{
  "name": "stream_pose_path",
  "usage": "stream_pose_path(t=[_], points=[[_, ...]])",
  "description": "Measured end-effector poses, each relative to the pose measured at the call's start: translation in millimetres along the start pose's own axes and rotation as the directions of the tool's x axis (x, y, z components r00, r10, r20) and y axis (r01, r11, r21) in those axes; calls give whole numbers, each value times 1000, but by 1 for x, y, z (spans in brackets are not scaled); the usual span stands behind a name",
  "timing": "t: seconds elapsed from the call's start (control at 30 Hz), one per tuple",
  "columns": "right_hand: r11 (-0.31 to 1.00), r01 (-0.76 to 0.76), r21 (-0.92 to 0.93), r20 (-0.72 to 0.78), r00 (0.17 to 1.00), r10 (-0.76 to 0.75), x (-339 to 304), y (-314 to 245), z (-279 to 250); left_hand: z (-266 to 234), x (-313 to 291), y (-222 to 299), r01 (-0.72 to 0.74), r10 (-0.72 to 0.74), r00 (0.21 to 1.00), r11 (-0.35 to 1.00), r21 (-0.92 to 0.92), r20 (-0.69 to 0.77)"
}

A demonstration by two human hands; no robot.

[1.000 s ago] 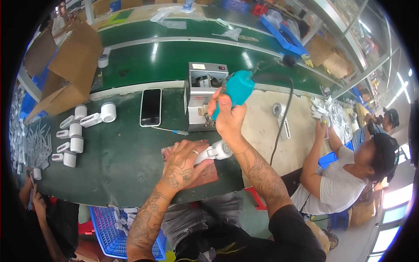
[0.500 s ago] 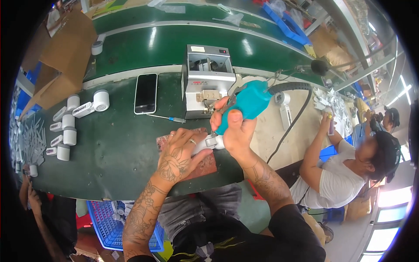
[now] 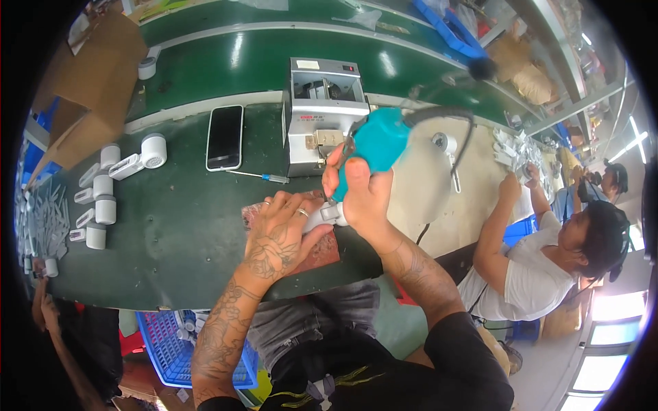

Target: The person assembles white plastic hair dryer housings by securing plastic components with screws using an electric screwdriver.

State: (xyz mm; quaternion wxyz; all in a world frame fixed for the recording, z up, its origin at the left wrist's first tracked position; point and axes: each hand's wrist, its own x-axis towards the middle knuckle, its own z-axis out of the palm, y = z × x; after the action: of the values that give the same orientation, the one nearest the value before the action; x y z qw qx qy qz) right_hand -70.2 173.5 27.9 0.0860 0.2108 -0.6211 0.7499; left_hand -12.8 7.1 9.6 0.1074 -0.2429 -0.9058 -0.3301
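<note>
Handheld unit: the white handheld unit (image 3: 321,218) with jointed neck rests on the work pad (image 3: 322,255), a reddish slab on the near side of the screw feeder (image 3: 326,116).
Left hand: the left hand (image 3: 277,231) is clamped on the handheld unit, thumb and fingers on opposite sides of its body.
Right hand: the right hand (image 3: 365,195) is wrapped firmly around the power screwdriver (image 3: 385,140), a teal tool with a dark cord (image 3: 471,130).
Screwdriver position: tilted, lower end toward the unit's neck, at the feeder's right near corner. The bit is hidden; contact cannot be told.
Hand tool: a blue-handled screwdriver (image 3: 274,179) lies just left of the feeder's base.
Smartphone: the smartphone (image 3: 225,138), screen dark, lies left of the feeder.
Similar units: a group of white units (image 3: 104,209) lies well left of the feeder; one single unit (image 3: 445,143) lies to its right.
Co-worker: a person in a white shirt (image 3: 538,277) works well right of the feeder.
</note>
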Motion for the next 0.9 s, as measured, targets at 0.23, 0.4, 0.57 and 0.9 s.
stream_pose_path(t=[0.23, 0.4, 0.57, 0.9], points=[[971, 181, -156, -78, 978, -195, 53, -3, 6, -5, -3, 2, -15, 14, 999, 1000, -11, -35], [972, 234, -35, -60, 970, -235, 55, 19, 2, -3, -3, 3, -1, -1, 1000, 996, -92, -16], [986, 105, -128, -92, 989, -117, 45, -1, 8, -3, -7, 0, 13, -14, 1000, 998, -54, -17], [998, -12, -56, -52, 999, 9, -19, -36, 1, -3, -3, 3, 16, -16, 1000, 999, -48, -18]])
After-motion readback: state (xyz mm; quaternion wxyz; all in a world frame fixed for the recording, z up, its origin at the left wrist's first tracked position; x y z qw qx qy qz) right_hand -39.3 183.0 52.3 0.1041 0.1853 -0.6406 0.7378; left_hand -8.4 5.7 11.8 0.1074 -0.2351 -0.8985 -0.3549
